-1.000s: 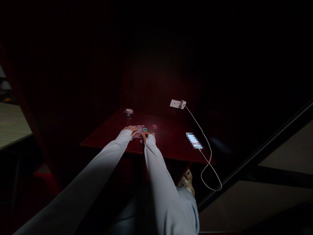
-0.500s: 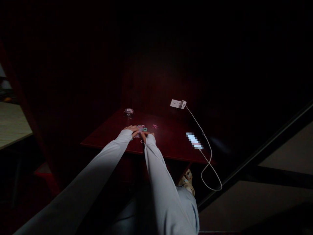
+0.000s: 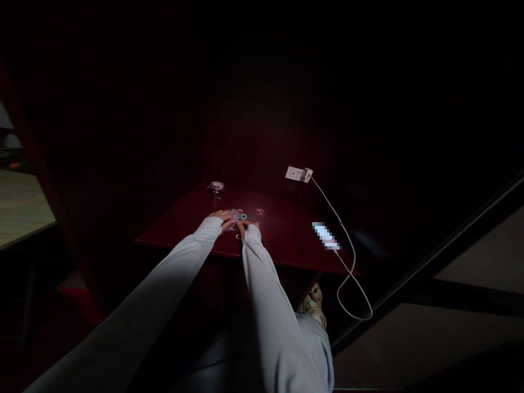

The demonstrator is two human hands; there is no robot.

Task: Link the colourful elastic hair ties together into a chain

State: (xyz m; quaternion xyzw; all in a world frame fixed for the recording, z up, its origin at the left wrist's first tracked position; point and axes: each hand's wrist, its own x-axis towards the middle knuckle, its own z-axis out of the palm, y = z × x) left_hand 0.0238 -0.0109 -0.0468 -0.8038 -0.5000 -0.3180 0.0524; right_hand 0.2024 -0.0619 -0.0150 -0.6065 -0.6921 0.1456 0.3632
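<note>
On the dark red desk (image 3: 188, 218) lies a small pile of pink, purple and green hair ties (image 3: 236, 214). My left hand (image 3: 221, 216) touches the pile from the left, and my right hand (image 3: 247, 224) is at its right side, fingertips close to those of the left. What the fingers may hold is too small and dark to make out. A green ring-shaped tie (image 3: 243, 216) shows just beyond the right hand. Some pink ties (image 3: 260, 212) lie apart, to the right of the pile. Behind the left hand stands a clear round container (image 3: 216, 189) with a pinkish top.
A blurred-out phone (image 3: 326, 236) lies at the right of the desk, its white cable (image 3: 354, 256) looping past the edge up to a charger in the wall socket (image 3: 298, 174). A pale table (image 3: 24, 204) is at the far left. A shoe (image 3: 314, 303) shows below.
The right hand's fingers have shifted slightly over the pile. Otherwise the scene looks nearly the same, with a very small shift of the view.
</note>
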